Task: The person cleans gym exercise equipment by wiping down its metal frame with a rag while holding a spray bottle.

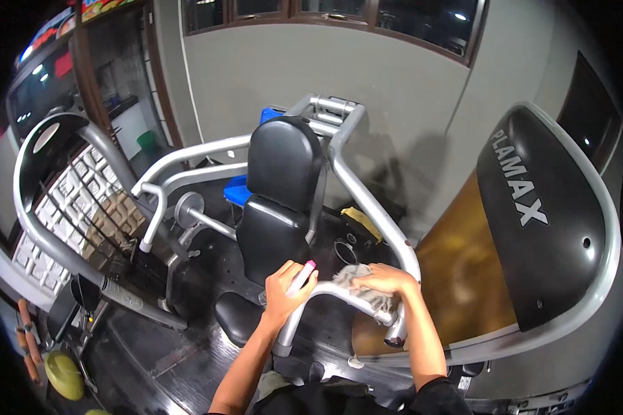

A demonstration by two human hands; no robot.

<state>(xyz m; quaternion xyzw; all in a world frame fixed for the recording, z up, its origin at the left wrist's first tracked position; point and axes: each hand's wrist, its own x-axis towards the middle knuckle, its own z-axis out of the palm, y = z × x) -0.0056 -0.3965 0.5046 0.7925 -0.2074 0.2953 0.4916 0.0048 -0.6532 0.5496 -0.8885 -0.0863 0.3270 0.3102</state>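
Note:
My left hand (284, 294) is closed around a white object with a pink tip (311, 265). It looks like the head of a spray bottle, with most of it hidden by my fingers. Just below that hand runs the bent silver handle bar (294, 325) of a gym machine. My right hand (387, 279) presses a crumpled grey-and-white cloth (356, 275) against the silver tube of the machine arm. The cloth wraps partly over the tube, and its folds hang down on the near side.
A black padded backrest (284, 162) and seat (237, 318) stand ahead. The machine's silver frame (367, 197) curves around them. To the right rises a black-and-gold weight cover (526, 228). A yellow-edged object (362, 223) lies behind. A green ball-like object (64, 375) sits lower left.

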